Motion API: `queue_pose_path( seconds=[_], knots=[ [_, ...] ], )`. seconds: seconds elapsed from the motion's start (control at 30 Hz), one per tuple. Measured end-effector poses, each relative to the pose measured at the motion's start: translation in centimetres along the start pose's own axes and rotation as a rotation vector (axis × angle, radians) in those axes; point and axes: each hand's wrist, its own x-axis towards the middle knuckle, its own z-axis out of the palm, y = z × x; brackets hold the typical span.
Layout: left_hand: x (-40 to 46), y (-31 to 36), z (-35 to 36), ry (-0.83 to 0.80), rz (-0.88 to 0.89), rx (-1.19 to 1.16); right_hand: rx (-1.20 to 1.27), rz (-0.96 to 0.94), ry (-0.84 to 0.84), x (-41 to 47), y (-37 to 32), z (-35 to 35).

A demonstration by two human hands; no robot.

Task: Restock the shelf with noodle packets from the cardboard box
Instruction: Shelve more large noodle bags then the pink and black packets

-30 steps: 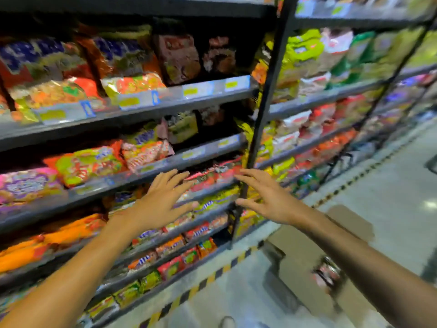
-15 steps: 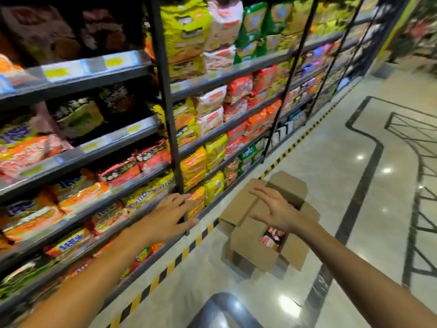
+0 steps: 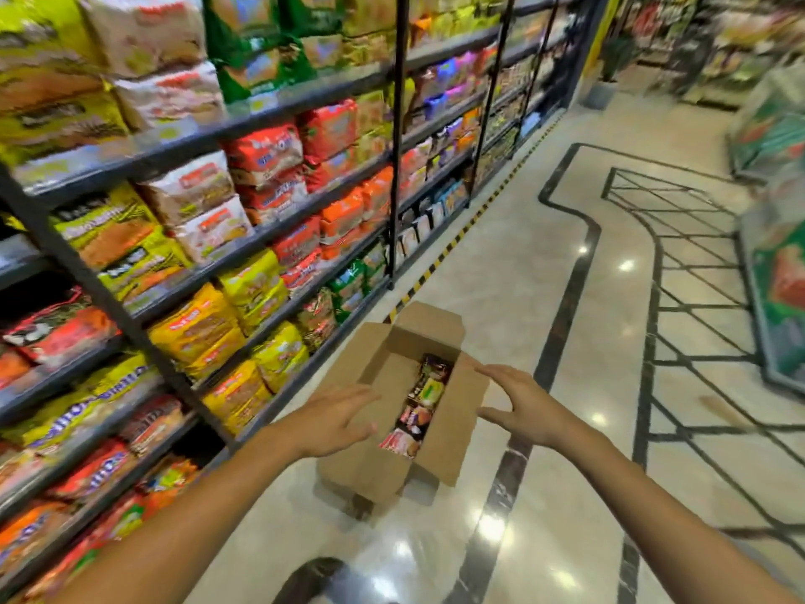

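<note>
An open cardboard box [image 3: 453, 433] stands on the shiny floor beside the shelf, its flaps spread outward. Several noodle packets [image 3: 418, 407] lie inside it, seen through the gap between the flaps. My left hand [image 3: 335, 418] hovers over the box's left flap, fingers apart and empty. My right hand [image 3: 518, 407] hovers at the right flap, also empty with fingers spread. The dark metal shelf [image 3: 261, 237] fills the left side, stocked with yellow, red, orange and green noodle packs.
A black and yellow hazard strip [image 3: 440, 259] runs along the shelf's foot. The tiled aisle floor [image 3: 566, 385] stretches ahead with dark inlay lines. Another display [image 3: 779, 272] stands at the right edge. A potted plant [image 3: 605, 76] sits at the aisle's far end.
My view has swung right, from the shelf down to the box. Both hands have left the shelf front and now hang over the box flaps.
</note>
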Motion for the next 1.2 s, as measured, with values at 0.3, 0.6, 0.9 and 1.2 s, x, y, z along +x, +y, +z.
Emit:
queue_pose_path(
  seconds=[0.3,0.6,0.9,1.2],
  knots=[
    [10.3,-4.7,0.0,-0.012,-0.055,-0.067,0.026,-0.055,-0.052,10.1,4.2,-1.5],
    [19.4,-13.3,-1.1,-0.027,-0.210,-0.227,0.035,-0.016,-0.183,23.5,6.8,-3.0],
    [27.0,-15.7,1.1,0.000,-0.374,-0.407,0.025,-0.131,-0.413,37.6,8.3,-0.1],
    [36.9,-17.7,8.6,0.058,-0.575,-0.618,0.097,-0.183,-0.661,52.3,15.8,10.0]
  ],
)
